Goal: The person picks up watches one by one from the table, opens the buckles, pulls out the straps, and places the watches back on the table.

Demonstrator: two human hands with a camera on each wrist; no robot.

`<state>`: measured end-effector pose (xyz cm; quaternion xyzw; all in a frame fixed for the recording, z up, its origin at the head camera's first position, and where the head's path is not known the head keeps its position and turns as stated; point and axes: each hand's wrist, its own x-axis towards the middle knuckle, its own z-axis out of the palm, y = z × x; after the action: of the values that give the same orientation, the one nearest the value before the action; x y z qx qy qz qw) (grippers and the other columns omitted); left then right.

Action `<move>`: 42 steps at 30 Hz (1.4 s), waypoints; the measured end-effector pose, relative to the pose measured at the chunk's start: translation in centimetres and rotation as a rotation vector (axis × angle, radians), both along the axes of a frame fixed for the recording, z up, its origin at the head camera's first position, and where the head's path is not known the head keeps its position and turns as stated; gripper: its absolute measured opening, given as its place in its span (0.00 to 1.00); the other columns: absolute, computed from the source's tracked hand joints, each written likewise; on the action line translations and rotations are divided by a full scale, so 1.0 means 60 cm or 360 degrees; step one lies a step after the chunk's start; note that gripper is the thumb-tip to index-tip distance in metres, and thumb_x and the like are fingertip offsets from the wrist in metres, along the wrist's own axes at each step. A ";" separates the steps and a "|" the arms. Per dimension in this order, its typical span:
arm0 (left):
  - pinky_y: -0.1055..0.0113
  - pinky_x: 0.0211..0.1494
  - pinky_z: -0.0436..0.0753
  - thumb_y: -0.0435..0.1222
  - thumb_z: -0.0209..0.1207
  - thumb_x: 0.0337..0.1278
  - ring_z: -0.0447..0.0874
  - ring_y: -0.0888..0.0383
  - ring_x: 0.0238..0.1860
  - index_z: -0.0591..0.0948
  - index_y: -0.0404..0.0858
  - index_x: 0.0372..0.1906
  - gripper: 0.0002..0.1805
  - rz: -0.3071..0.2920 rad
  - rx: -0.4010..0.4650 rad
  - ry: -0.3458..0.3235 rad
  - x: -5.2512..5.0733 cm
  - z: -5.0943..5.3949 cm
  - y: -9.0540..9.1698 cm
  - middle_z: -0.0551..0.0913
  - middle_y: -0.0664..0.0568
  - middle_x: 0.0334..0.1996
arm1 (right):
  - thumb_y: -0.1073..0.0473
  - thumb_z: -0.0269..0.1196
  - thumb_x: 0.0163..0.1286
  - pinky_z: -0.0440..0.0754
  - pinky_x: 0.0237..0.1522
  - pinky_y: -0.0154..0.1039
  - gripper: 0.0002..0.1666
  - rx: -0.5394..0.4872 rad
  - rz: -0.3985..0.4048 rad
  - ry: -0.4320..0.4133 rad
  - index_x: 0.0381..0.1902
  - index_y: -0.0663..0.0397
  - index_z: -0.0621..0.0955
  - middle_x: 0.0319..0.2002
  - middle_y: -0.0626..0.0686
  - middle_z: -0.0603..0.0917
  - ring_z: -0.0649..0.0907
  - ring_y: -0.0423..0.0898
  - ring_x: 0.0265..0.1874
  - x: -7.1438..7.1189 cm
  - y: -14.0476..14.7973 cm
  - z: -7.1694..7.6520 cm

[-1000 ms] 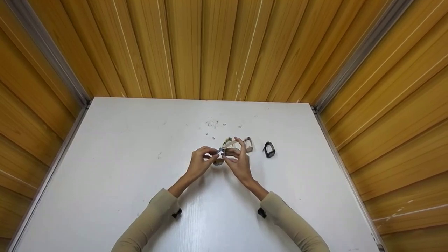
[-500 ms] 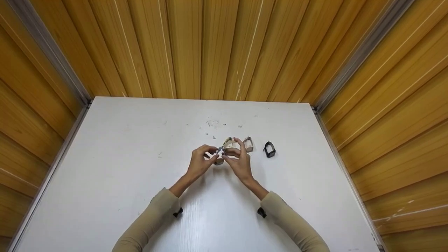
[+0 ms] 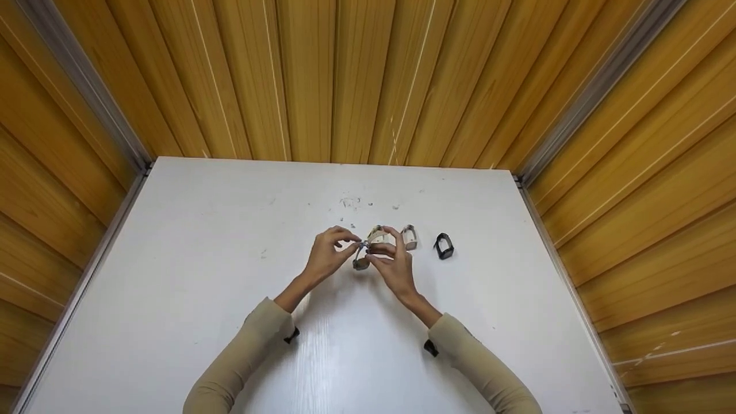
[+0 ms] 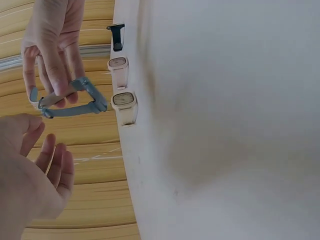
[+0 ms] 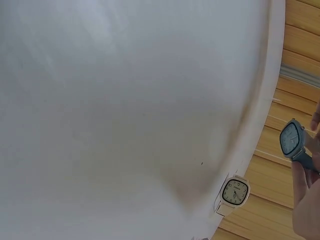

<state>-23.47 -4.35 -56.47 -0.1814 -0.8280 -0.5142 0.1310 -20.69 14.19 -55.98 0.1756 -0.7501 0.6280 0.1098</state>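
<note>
A blue-grey wristwatch (image 4: pixel 75 110) is held up above the table, its strap bent round into a loop. My right hand (image 3: pixel 394 267) pinches its strap between thumb and fingers, with the index finger raised. In the left wrist view the right hand's fingers reach down into the loop. My left hand (image 3: pixel 328 256) has its thumb and index fingertips together at the strap's end, the other fingers loosely bent. The watch's square face (image 5: pixel 290 139) shows in the right wrist view. Fingers hide part of the strap in the head view.
A cream watch (image 4: pixel 124 107), a pale pink watch (image 4: pixel 118 72) and a black watch (image 3: pixel 443 246) stand on the white table (image 3: pixel 230 230), behind and right of the hands. Wood-patterned walls (image 3: pixel 305 80) enclose the table's back and sides.
My left hand has shifted slightly up and away, its fingertips now higher on the strap. More of the blue-grey watch shows below the fingers. The right hand stays almost still.
</note>
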 end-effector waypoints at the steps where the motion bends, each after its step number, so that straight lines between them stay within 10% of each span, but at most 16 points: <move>1: 0.48 0.43 0.88 0.33 0.69 0.61 0.87 0.46 0.43 0.90 0.37 0.38 0.04 -0.0032 -0.0038 0.0001 -0.002 0.005 -0.001 0.88 0.45 0.39 | 0.80 0.68 0.60 0.89 0.46 0.52 0.41 0.0015 -0.0002 0.0020 0.69 0.77 0.63 0.42 0.74 0.87 0.88 0.70 0.42 0.000 0.000 0.000; 10: 0.61 0.37 0.86 0.34 0.71 0.58 0.86 0.51 0.38 0.91 0.39 0.35 0.03 -0.0105 -0.0397 0.0063 -0.014 0.034 -0.003 0.87 0.48 0.36 | 0.82 0.67 0.59 0.89 0.44 0.58 0.38 0.0125 -0.0015 0.0155 0.66 0.80 0.65 0.40 0.73 0.88 0.88 0.67 0.44 0.003 0.002 0.005; 20: 0.59 0.36 0.85 0.34 0.69 0.59 0.87 0.48 0.36 0.91 0.38 0.37 0.04 -0.0215 -0.0472 0.0032 -0.018 0.042 -0.002 0.89 0.48 0.34 | 0.82 0.67 0.58 0.89 0.44 0.55 0.38 0.0173 -0.0015 0.0157 0.66 0.79 0.66 0.39 0.73 0.88 0.89 0.68 0.42 0.003 0.002 0.002; 32: 0.61 0.38 0.87 0.35 0.70 0.58 0.88 0.55 0.37 0.90 0.38 0.41 0.08 -0.0021 -0.0627 0.0316 0.000 0.006 0.011 0.90 0.50 0.37 | 0.80 0.69 0.59 0.90 0.42 0.49 0.41 0.0122 0.0024 0.0097 0.69 0.74 0.66 0.41 0.73 0.87 0.89 0.69 0.40 0.008 0.004 0.003; 42: 0.64 0.38 0.87 0.31 0.67 0.60 0.88 0.53 0.37 0.89 0.37 0.42 0.07 0.0120 -0.0334 0.0269 0.006 -0.031 0.031 0.89 0.49 0.37 | 0.78 0.69 0.60 0.91 0.41 0.47 0.41 0.0123 -0.0021 0.0051 0.69 0.72 0.66 0.42 0.73 0.88 0.88 0.69 0.40 0.013 -0.001 0.002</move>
<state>-23.08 -2.49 -58.35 -0.2056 -0.8694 -0.4023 0.2000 -19.90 14.11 -55.88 0.1848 -0.7731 0.5950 0.1189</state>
